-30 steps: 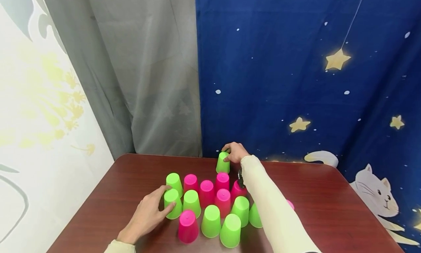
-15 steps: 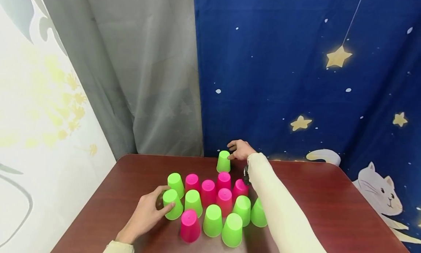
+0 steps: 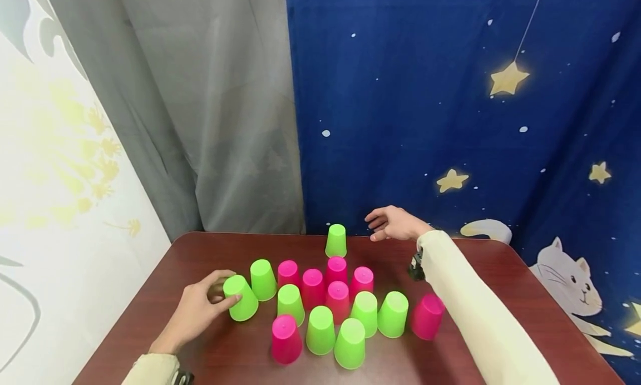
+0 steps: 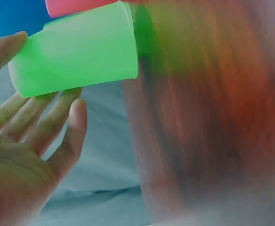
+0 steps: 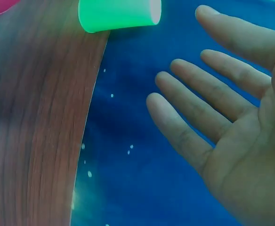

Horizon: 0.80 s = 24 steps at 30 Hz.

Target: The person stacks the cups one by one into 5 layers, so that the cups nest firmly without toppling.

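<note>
At the left end of the cup group, the left hand (image 3: 197, 305) grips the leftmost green cup (image 3: 241, 300), thumb on one side, fingers on the other. Cup is mouth down, closed end up, between thumb and fingers; can't tell if its rim touches the table (image 3: 215, 248). Second green cup (image 3: 263, 281) just beside it, to the right and slightly farther back.

Past the back of the group, the right hand (image 3: 399, 225) holds nothing: fingers apart and extended, thumb spread from them, palm seen in the right wrist view. Nearest cup to its fingertips is the far green cup (image 3: 336, 241), mouth down near the back edge, left of the hand with a gap between. Hands well apart, with most of the cups between and in front of them.

Middle of table: five pink cups (image 3: 312, 289) close together, more green cups in front and to the sides, all mouth down. Front-left pink cup (image 3: 286, 340) sits to the right of the left hand and nearer the person. Lone pink cup (image 3: 428, 317) at the right end, just beside the right sleeve (image 3: 481, 312); contact unclear. Blue curtain (image 3: 390, 107) behind the right hand.
</note>
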Each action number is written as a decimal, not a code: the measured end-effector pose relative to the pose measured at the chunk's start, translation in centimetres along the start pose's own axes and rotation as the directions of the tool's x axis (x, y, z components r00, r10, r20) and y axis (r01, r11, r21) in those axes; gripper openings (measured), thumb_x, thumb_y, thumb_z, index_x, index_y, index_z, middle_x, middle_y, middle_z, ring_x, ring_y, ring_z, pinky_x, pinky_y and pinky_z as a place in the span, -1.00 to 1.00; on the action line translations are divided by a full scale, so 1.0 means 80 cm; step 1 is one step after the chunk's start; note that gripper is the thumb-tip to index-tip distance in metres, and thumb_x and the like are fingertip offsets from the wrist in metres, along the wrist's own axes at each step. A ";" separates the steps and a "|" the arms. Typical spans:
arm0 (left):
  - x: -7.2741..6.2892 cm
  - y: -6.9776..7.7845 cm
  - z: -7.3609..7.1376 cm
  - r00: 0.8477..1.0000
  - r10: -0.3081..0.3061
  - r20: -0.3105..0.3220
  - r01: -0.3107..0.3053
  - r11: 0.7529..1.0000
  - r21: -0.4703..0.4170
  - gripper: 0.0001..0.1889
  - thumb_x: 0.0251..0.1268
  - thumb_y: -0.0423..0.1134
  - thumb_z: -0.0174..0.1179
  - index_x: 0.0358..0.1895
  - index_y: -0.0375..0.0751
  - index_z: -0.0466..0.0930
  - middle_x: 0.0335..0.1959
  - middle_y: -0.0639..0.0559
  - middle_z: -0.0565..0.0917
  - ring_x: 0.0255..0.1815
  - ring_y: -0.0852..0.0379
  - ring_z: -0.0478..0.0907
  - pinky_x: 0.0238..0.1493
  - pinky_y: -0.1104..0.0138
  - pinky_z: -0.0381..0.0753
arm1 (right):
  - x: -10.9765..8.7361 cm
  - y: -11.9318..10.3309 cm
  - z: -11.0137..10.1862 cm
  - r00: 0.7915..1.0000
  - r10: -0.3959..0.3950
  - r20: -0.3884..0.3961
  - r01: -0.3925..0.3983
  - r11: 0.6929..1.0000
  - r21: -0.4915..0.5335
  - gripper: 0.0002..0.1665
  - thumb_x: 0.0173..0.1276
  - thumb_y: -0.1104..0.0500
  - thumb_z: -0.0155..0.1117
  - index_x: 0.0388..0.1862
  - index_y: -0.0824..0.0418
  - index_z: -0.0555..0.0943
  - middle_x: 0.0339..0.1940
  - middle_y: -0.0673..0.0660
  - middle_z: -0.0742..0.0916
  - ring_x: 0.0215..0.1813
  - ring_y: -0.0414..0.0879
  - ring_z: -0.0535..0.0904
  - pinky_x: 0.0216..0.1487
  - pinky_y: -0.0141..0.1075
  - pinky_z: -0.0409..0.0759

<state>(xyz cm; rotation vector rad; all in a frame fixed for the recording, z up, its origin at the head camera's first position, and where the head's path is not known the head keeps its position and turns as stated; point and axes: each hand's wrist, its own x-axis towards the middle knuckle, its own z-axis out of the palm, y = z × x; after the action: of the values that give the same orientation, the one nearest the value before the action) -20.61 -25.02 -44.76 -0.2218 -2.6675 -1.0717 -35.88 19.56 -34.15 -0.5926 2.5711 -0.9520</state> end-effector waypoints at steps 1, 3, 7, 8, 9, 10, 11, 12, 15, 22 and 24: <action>0.004 -0.003 -0.003 1.000 0.004 -0.003 -0.004 1.000 0.008 -0.54 0.14 -0.04 0.47 0.12 0.05 0.60 -0.13 0.07 0.78 -0.29 0.41 0.63 -0.22 0.42 0.68 | -0.007 0.002 -0.001 1.000 -0.017 0.010 0.017 1.000 -0.002 -0.37 0.32 0.26 0.38 0.35 0.34 0.47 0.26 0.37 0.65 0.29 0.24 0.62 0.20 -0.05 0.68; 0.012 -0.008 -0.009 1.000 0.011 -0.012 -0.011 1.000 0.025 -0.54 0.15 -0.03 0.47 0.11 0.06 0.60 -0.14 0.07 0.78 -0.30 0.43 0.61 -0.23 0.43 0.66 | -0.022 0.006 -0.001 0.998 -0.049 0.033 0.050 0.999 -0.019 -0.38 0.32 0.25 0.39 0.34 0.34 0.48 0.25 0.37 0.66 0.27 0.23 0.64 0.20 -0.06 0.68; 0.028 -0.015 -0.019 0.999 0.026 -0.018 -0.025 0.998 0.055 -0.54 0.16 -0.02 0.47 0.13 0.03 0.60 -0.14 0.04 0.78 -0.31 0.46 0.59 -0.24 0.44 0.65 | -0.051 0.010 0.006 0.993 -0.093 0.075 0.096 0.995 -0.034 -0.38 0.30 0.23 0.42 0.33 0.30 0.50 0.23 0.32 0.68 0.24 0.18 0.67 0.20 -0.07 0.69; 0.032 -0.015 -0.021 0.999 0.029 -0.017 -0.028 0.998 0.059 -0.53 0.16 -0.02 0.46 0.13 0.02 0.60 -0.13 0.03 0.79 -0.30 0.45 0.60 -0.24 0.44 0.65 | -0.059 0.010 0.008 0.991 -0.103 0.084 0.106 0.994 -0.035 -0.37 0.29 0.22 0.42 0.33 0.29 0.50 0.23 0.30 0.68 0.24 0.18 0.66 0.20 -0.08 0.69; 0.037 -0.015 -0.023 0.999 0.033 -0.015 -0.032 0.997 0.064 -0.52 0.17 -0.01 0.46 0.14 0.00 0.60 -0.11 0.02 0.79 -0.30 0.45 0.61 -0.24 0.45 0.65 | -0.066 0.010 0.010 0.989 -0.113 0.091 0.116 0.993 -0.034 -0.37 0.29 0.22 0.43 0.33 0.28 0.51 0.24 0.29 0.68 0.25 0.17 0.66 0.20 -0.07 0.69; 0.041 -0.015 -0.026 0.999 0.036 -0.013 -0.035 0.997 0.070 -0.52 0.17 0.00 0.45 0.14 0.00 0.59 -0.10 0.01 0.79 -0.29 0.44 0.62 -0.24 0.45 0.65 | -0.073 0.010 0.014 0.987 -0.128 0.099 0.133 0.991 -0.036 -0.37 0.28 0.22 0.43 0.33 0.27 0.51 0.24 0.28 0.68 0.25 0.18 0.66 0.20 -0.06 0.68; 0.046 -0.015 -0.028 0.999 0.039 -0.010 -0.038 0.997 0.074 -0.51 0.18 0.01 0.45 0.15 -0.01 0.59 -0.10 0.00 0.79 -0.29 0.42 0.63 -0.25 0.46 0.64 | -0.079 0.009 0.017 0.985 -0.139 0.103 0.144 0.989 -0.040 -0.37 0.28 0.21 0.44 0.32 0.25 0.51 0.23 0.26 0.69 0.26 0.16 0.65 0.20 -0.06 0.68; 0.051 -0.014 -0.030 0.999 0.042 -0.005 -0.042 0.996 0.073 -0.51 0.18 0.01 0.45 0.15 -0.01 0.59 -0.09 0.00 0.79 -0.27 0.39 0.66 -0.25 0.47 0.64 | -0.085 0.008 0.020 0.983 -0.149 0.106 0.154 0.987 -0.043 -0.37 0.27 0.20 0.45 0.32 0.23 0.52 0.23 0.24 0.69 0.26 0.15 0.65 0.21 -0.05 0.67; 0.067 -0.010 -0.034 0.998 0.056 0.007 -0.057 0.996 0.073 -0.51 0.19 0.02 0.44 0.15 -0.04 0.58 -0.06 -0.03 0.78 -0.24 0.30 0.71 -0.24 0.49 0.64 | -0.102 0.007 0.030 0.978 -0.183 0.104 0.190 0.980 -0.054 -0.37 0.25 0.20 0.46 0.31 0.18 0.54 0.21 0.20 0.70 0.25 0.12 0.66 0.19 -0.06 0.68; 0.106 0.000 -0.031 0.997 0.077 0.028 -0.080 0.993 0.092 -0.49 0.18 0.02 0.44 0.14 -0.11 0.58 -0.11 -0.04 0.80 -0.20 0.25 0.74 -0.26 0.49 0.62 | -0.130 0.013 0.051 0.970 -0.222 0.104 0.222 0.975 0.015 -0.39 0.23 0.22 0.48 0.28 0.18 0.56 0.20 0.20 0.71 0.24 0.16 0.66 0.12 -0.11 0.72; 0.118 0.006 -0.026 0.996 0.076 0.044 -0.080 0.993 0.087 -0.50 0.18 0.00 0.45 0.13 -0.10 0.58 -0.12 -0.04 0.80 -0.17 0.20 0.75 -0.25 0.46 0.63 | -0.136 0.017 0.055 0.971 -0.219 0.097 0.218 0.976 0.028 -0.39 0.23 0.21 0.48 0.27 0.18 0.56 0.19 0.21 0.71 0.23 0.17 0.66 0.12 -0.09 0.72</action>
<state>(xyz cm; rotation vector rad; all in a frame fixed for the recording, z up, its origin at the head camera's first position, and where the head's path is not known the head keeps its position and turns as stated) -29.10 -25.70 -40.21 -0.3311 -2.7103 -0.9333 -24.96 23.48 -36.49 -0.9102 2.4437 -0.9848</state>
